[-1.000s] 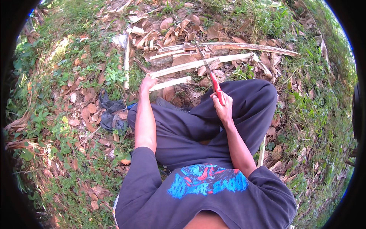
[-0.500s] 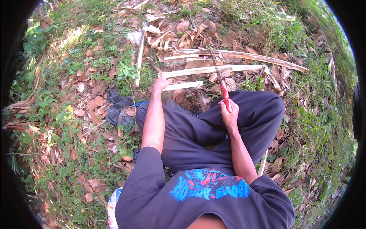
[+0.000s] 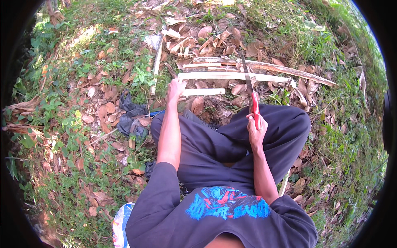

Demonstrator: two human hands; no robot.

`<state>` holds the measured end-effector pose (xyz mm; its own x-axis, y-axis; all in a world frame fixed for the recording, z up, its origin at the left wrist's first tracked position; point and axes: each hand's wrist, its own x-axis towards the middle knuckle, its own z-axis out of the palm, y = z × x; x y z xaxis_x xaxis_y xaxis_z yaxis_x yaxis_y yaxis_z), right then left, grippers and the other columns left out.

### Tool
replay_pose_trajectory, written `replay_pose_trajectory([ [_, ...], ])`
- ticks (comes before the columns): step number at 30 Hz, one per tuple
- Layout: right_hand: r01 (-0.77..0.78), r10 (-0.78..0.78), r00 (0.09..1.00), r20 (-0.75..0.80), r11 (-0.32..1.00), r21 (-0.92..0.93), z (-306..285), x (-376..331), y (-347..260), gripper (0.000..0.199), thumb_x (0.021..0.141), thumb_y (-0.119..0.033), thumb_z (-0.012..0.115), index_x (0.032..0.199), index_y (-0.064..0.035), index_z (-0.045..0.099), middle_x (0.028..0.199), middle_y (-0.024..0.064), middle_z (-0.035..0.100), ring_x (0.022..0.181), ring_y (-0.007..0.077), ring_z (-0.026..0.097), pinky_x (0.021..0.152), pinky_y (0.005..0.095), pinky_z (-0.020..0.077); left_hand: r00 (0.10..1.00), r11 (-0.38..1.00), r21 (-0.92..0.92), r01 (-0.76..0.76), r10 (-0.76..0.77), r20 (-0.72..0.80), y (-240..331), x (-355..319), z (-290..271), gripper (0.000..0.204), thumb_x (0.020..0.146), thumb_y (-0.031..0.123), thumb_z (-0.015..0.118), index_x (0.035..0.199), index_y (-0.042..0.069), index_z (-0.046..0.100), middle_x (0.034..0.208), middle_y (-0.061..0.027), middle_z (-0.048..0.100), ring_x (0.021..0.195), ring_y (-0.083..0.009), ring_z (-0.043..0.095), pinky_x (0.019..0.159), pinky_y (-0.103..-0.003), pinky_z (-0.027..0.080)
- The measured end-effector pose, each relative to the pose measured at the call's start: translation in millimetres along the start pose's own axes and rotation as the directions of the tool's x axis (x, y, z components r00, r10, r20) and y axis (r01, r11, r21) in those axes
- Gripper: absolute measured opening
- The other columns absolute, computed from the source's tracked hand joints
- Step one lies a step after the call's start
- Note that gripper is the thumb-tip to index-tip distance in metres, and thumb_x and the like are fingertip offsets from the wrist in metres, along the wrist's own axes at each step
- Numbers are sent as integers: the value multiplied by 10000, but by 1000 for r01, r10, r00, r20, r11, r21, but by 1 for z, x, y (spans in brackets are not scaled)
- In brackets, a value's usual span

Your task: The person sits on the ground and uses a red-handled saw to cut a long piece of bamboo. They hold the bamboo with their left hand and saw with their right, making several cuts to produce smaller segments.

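Knife (image 3: 250, 91) with red handle, gripped in right hand (image 3: 256, 129), fingers wrapped closed around the handle. Dark blade points up and away from the person, its tip crossing the long pale wood strip (image 3: 231, 76) that lies flat on the ground. Handle sits just above the person's right knee.

Left hand (image 3: 175, 89) reaches forward, fingers curled down at the near end of the short pale wood strip (image 3: 203, 92); touching it, but whether the grip is closed cannot be told. Short strip lies just on the near side of the long strip, roughly parallel to it.

Brown split stick (image 3: 285, 70) lies just beyond the long strip, running off to the right. Thin pale stick (image 3: 156, 66) lies left of the long strip, nearly upright in the view.

Person seated cross-legged, dark trousers (image 3: 215, 140). Black plastic bag (image 3: 130, 118) on the ground left of the left knee. Ground (image 3: 82, 124): dry brown leaves and green weeds.
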<state>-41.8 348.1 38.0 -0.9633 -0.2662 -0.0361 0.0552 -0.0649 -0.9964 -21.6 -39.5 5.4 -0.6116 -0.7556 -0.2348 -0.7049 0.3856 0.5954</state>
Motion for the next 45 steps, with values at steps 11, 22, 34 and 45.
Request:
replay_pose_trajectory([
  [11,23,-23,999,-28,1000,-5,-6,1,-13,105,948,-52,594,924,8,678,625,-77,496,519,4,427,481,196,333,985,987,-98,-126,113,-133,2,46,23,423,886,156,531,1286,137,669,1087,-260,692,1045,-421,664,911,-469,517],
  [22,82,-49,987,151,972,-218,18,2,-17,160,952,-136,608,933,11,669,604,-67,476,502,16,409,470,207,312,983,976,-169,-135,110,-148,-10,80,34,380,931,262,565,1290,198,673,1033,-215,718,922,-331,712,792,-419,542],
  [34,-9,17,988,153,998,-55,30,11,36,120,931,-76,578,894,11,651,589,-36,503,448,44,450,425,209,349,986,987,-122,-104,86,-142,-41,66,66,822,801,130,613,1560,260,325,1075,-333,654,1024,-488,654,900,-530,542],
  [45,-108,106,984,146,994,9,22,11,31,107,968,-99,606,925,-18,662,605,-61,501,481,22,456,450,193,341,992,985,-162,60,-76,-97,-33,37,69,752,725,340,831,1329,-3,544,1317,-258,583,1240,-408,565,1052,-443,469],
])
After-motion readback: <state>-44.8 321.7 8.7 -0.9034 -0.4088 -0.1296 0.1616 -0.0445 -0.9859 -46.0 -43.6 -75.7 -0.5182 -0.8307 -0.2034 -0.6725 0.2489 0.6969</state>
